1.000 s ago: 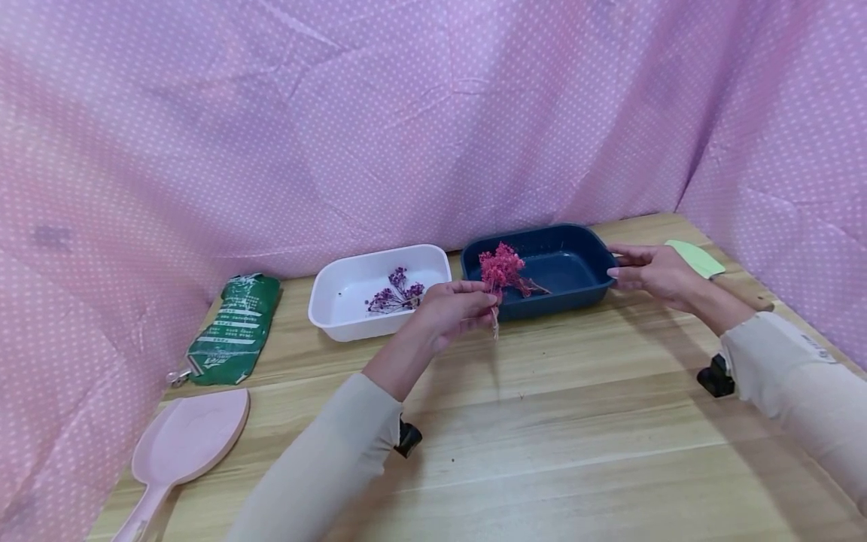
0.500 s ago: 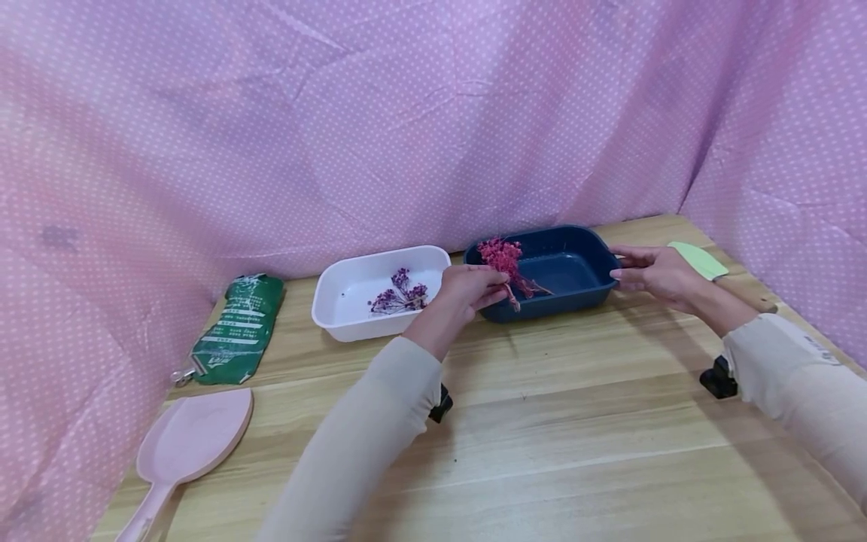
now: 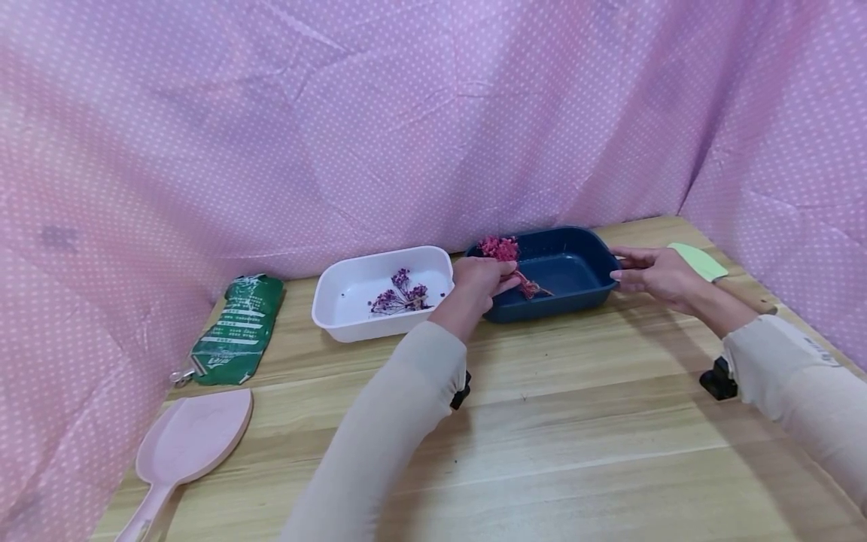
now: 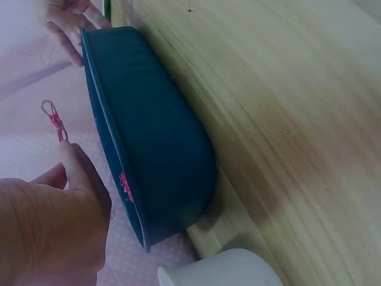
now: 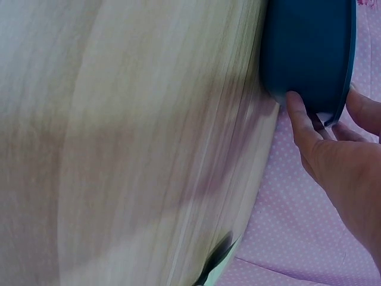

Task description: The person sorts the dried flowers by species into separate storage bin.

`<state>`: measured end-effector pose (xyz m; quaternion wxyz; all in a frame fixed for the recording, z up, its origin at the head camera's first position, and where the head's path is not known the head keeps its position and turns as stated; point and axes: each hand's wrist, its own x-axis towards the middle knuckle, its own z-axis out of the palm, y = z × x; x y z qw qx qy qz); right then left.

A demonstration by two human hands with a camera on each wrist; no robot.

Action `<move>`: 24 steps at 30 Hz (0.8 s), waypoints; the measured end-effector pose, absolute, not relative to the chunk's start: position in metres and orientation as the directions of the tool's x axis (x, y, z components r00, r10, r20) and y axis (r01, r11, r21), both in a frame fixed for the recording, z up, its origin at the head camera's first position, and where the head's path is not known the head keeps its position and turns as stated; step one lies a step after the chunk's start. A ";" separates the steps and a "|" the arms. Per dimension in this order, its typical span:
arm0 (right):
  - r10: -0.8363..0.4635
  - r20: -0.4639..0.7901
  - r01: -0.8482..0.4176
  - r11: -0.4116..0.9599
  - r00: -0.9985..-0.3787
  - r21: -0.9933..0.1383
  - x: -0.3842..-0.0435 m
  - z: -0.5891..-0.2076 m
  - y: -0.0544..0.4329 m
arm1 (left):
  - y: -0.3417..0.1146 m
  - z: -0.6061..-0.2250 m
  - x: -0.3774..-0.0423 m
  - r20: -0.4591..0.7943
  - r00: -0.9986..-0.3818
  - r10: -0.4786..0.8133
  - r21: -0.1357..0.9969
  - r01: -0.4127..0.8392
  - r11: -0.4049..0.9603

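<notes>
My left hand [image 3: 479,280] pinches the stems of a bunch of pink dried flowers [image 3: 500,248] over the left end of a dark blue rectangular tub [image 3: 552,304]. In the left wrist view the tied stem ends [image 4: 55,122] stick out past the fingertips, and a few blossoms show at the tub's rim. At the tub's opposite end my right hand [image 3: 660,277] grips the rim, the thumb above and fingers against the outer wall [image 5: 306,53]. Left of the blue tub, a white tub [image 3: 362,330] holds purple dried flowers [image 3: 401,295].
A green printed packet [image 3: 237,331] and a pink scoop with a handle [image 3: 193,435] lie along the table's left side. Beyond the right hand is a light green flat blade [image 3: 698,260]. Pink dotted cloth [image 3: 379,135] hangs behind and at both sides of the wooden table [image 3: 576,421].
My left hand has moved right and slightly away from me, carrying the pink flowers lower into the blue tub's left end, stems turning rightward. My right hand keeps its place on the rim.
</notes>
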<state>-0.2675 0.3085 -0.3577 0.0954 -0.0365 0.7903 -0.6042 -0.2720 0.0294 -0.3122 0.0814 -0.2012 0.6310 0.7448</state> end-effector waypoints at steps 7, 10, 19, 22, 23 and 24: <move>-0.176 -0.117 0.061 0.293 -0.977 -0.954 -0.269 -0.357 0.305 | 0.024 -0.322 -0.280 -0.384 -0.923 -0.017 0.891 -0.366 -0.268; -0.174 -0.115 0.057 0.309 -0.978 -0.949 -0.270 -0.357 0.305 | 0.019 -0.324 -0.281 -0.392 -0.920 0.006 0.886 -0.379 -0.267; -0.180 -0.108 0.050 0.301 -0.978 -0.952 -0.269 -0.361 0.307 | -0.010 -0.321 -0.270 -0.269 -0.963 -0.026 0.953 -0.262 -0.149; -0.186 -0.112 0.053 0.297 -0.976 -0.954 -0.268 -0.361 0.307 | -0.022 -0.323 -0.256 -0.094 -0.994 -0.057 0.981 -0.103 0.168; -0.190 -0.114 0.053 0.300 -0.975 -0.953 -0.267 -0.361 0.308 | -0.027 -0.324 -0.250 -0.020 -0.999 -0.047 0.961 -0.032 0.276; -0.193 -0.115 0.051 0.311 -0.975 -0.949 -0.267 -0.361 0.308 | -0.033 -0.325 -0.245 0.052 -0.998 -0.022 0.922 0.040 0.386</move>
